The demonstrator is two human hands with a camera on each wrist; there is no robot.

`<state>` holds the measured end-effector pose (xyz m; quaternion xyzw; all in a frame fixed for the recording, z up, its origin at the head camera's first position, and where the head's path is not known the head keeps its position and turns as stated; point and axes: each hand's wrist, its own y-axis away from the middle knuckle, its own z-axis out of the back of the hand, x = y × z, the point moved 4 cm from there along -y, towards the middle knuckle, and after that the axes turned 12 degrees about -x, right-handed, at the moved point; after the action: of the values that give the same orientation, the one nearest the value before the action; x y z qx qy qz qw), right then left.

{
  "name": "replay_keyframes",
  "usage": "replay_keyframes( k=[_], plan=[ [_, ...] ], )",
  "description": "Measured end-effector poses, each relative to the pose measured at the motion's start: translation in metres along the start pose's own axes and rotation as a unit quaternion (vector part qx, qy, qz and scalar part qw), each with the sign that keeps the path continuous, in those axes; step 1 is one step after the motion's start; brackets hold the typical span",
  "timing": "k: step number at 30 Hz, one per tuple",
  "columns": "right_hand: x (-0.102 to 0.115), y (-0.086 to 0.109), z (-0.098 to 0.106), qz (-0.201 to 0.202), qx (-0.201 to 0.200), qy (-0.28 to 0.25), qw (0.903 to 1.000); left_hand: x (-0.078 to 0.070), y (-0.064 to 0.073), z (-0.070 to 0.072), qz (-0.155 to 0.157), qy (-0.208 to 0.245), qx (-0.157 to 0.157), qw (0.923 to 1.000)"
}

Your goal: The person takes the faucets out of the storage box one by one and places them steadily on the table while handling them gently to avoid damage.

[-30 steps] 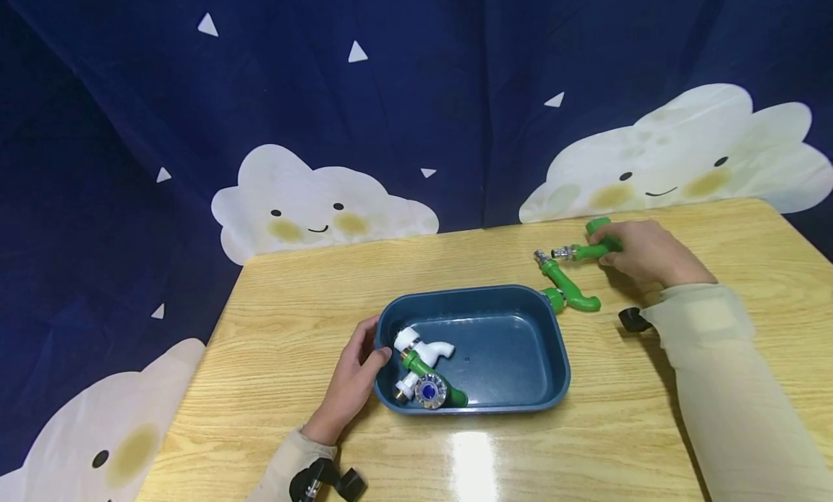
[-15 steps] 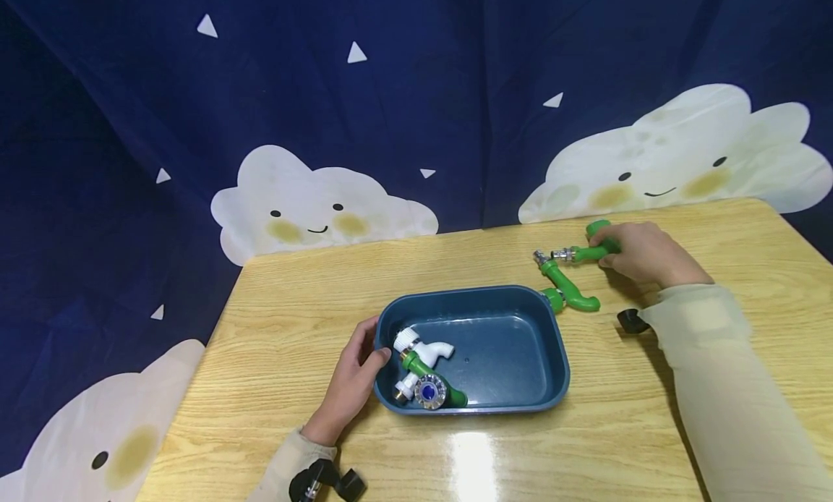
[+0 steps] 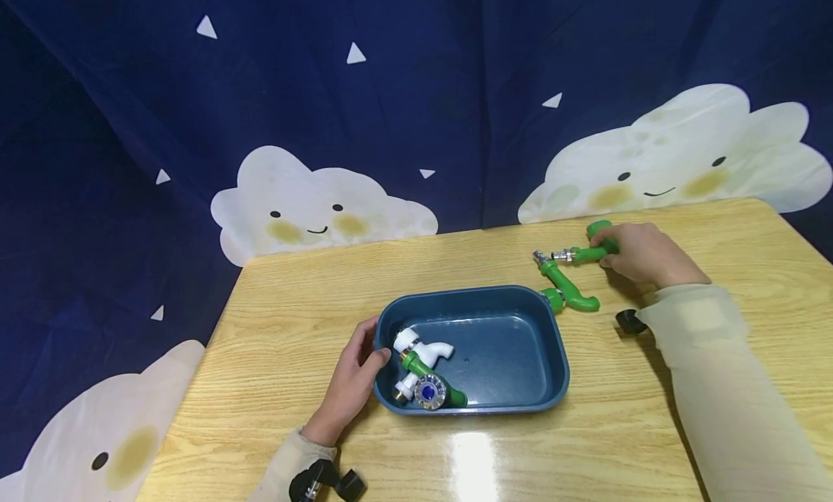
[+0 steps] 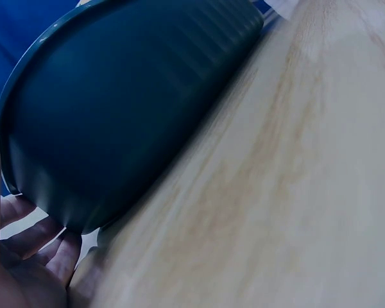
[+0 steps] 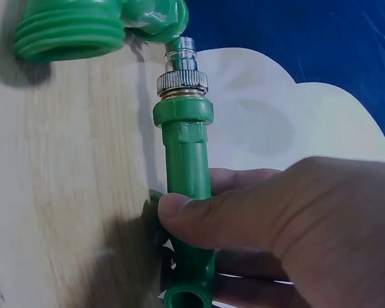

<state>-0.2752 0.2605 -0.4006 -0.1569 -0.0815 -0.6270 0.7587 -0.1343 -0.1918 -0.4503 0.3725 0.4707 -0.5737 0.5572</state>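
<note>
A dark blue plastic basin (image 3: 507,357) sits on the table, and my left hand (image 3: 351,375) grips its left end, thumb over the rim and fingers against the outer wall (image 4: 115,115). Inside, at the left, a green faucet (image 3: 421,368) with a chrome-and-blue knob lies across a white faucet (image 3: 429,351). At the back right my right hand (image 3: 644,252) holds a green faucet (image 3: 588,253), its thumb and fingers round the body in the right wrist view (image 5: 186,160). The metal tip points left. Another green faucet (image 3: 566,285) lies between that hand and the basin.
The wooden table (image 3: 293,292) runs back to a dark blue curtain (image 3: 403,90) printed with white clouds. The lying green faucet's knob is close to the basin's right back corner. Black camera mounts (image 3: 325,480) sit at the wrists.
Almost nothing differs. The right forearm has shifted very slightly to the left, while both hands keep their holds and the basin stays in place.
</note>
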Motion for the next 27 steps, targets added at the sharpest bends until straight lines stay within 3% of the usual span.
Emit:
replay_keyframes(
  k=[27],
  plan=[
    [0.0041, 0.0008, 0.0008, -0.020, 0.018, -0.003, 0.9997, 0.0003, -0.0002, 0.0002, 0.004, -0.002, -0.003, 1.0000]
  ],
)
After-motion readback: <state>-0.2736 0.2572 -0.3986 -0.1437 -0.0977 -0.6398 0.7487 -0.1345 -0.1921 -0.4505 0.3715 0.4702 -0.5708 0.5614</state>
